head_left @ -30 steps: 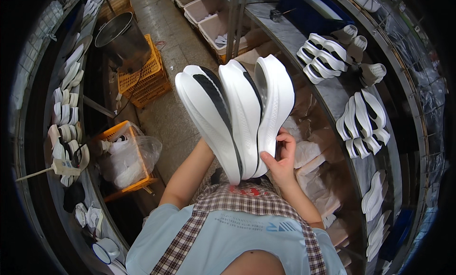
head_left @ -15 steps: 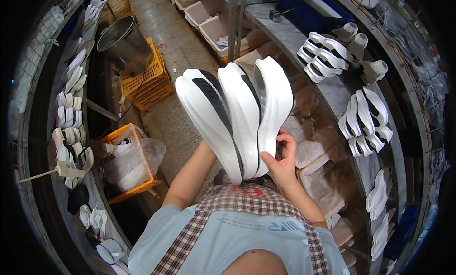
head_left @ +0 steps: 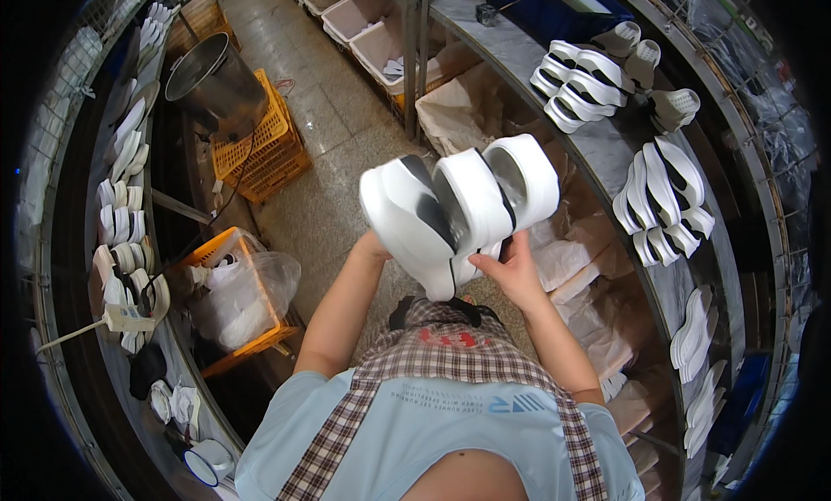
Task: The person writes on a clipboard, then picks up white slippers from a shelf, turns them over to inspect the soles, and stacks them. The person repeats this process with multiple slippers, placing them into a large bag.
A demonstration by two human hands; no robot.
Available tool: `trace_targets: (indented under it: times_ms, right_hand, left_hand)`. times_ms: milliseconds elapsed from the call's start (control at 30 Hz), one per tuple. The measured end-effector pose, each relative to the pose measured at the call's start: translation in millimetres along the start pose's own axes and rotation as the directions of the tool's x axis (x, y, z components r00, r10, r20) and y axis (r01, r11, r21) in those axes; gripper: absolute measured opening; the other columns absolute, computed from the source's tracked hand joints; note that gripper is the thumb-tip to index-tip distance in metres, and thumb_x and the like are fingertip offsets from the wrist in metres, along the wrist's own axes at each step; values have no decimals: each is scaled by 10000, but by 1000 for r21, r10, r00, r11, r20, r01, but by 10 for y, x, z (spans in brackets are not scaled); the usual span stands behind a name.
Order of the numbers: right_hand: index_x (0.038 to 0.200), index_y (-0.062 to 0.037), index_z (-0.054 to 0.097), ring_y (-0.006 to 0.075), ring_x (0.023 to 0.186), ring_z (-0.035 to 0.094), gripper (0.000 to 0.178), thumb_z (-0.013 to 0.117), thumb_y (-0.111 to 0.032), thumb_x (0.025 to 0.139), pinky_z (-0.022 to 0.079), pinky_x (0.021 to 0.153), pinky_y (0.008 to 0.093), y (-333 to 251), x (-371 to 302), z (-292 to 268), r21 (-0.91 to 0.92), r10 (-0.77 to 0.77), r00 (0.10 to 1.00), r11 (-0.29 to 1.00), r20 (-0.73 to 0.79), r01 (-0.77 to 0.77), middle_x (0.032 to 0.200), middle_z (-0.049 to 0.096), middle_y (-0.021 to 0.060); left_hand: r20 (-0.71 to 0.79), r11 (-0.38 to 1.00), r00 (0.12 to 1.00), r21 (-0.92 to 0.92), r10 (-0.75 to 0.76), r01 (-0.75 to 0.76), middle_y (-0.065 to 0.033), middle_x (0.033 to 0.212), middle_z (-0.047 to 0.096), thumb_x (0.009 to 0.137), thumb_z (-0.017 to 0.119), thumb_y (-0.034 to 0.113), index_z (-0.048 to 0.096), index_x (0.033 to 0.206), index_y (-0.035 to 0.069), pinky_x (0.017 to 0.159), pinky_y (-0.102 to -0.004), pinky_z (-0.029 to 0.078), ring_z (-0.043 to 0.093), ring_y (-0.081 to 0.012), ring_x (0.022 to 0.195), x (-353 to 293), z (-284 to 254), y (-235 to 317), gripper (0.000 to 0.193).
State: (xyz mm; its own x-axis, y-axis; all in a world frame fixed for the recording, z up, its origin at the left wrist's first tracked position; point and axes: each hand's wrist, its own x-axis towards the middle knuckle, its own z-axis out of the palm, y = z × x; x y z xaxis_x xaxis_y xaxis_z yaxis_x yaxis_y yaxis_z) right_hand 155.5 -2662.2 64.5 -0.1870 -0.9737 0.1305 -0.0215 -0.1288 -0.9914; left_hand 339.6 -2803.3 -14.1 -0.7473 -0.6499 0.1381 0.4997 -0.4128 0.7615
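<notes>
A bundle of white shoe soles (head_left: 472, 198) with black inserts is held up in front of my chest, tilted so that its ends face up. My left hand (head_left: 374, 245) grips the bundle from its left side, its fingers hidden behind the soles. At the lower right, my right hand (head_left: 512, 274) holds the soles, thumb on the near face and the other fingers mostly out of sight behind.
On the right bench (head_left: 597, 168) lie several groups of white soles (head_left: 662, 185) and a blue bin (head_left: 563, 16). To the left, a metal bucket (head_left: 212, 85) stands on yellow crates (head_left: 260, 146), near an orange crate (head_left: 251, 284) holding a plastic bag. More soles (head_left: 130, 224) line the left shelf.
The bundle has tipped, so its upper ends now face me more and it looks shorter. It has shifted slightly right. My left hand has come into view at its left side.
</notes>
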Motion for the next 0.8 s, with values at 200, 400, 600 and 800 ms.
trace_targets:
  times_ms: [200,400,600,800]
  right_hand:
    - [1342,-24,349,212,1214,445,700,702,-6,738,368,999,346,279,7,-203,-81,35,999,996,-38,-38,1301,456,107]
    - [1309,-23,416,253,1216,448,610,670,-47,755,362,1003,380,393,137,-387,-467,-204,979,863,22,191,1285,481,126]
    - [1196,-41,492,283,1153,498,457,541,49,750,362,1014,372,44,356,-610,-538,-490,855,680,171,498,1264,534,161]
    - [1130,11,526,214,1193,489,445,352,162,749,342,1034,325,-136,198,-632,-17,-116,984,993,137,119,1271,532,135]
  left_hand:
    - [86,932,986,324,144,-165,-67,1320,513,861,637,191,423,1365,38,990,-302,405,519,-157,1149,6,520,381,569]
    - [-58,789,979,-602,-196,123,-112,1146,614,943,509,314,526,1247,11,831,-312,509,617,-191,969,2,904,320,430]
    - [-47,755,915,-582,-401,301,-156,1045,645,954,482,255,554,1177,-36,698,-319,568,663,-204,848,-137,1017,235,374]
    - [-250,820,905,-549,-345,161,-220,949,656,943,464,108,547,1130,-111,545,-279,606,697,-206,706,-142,992,417,300]
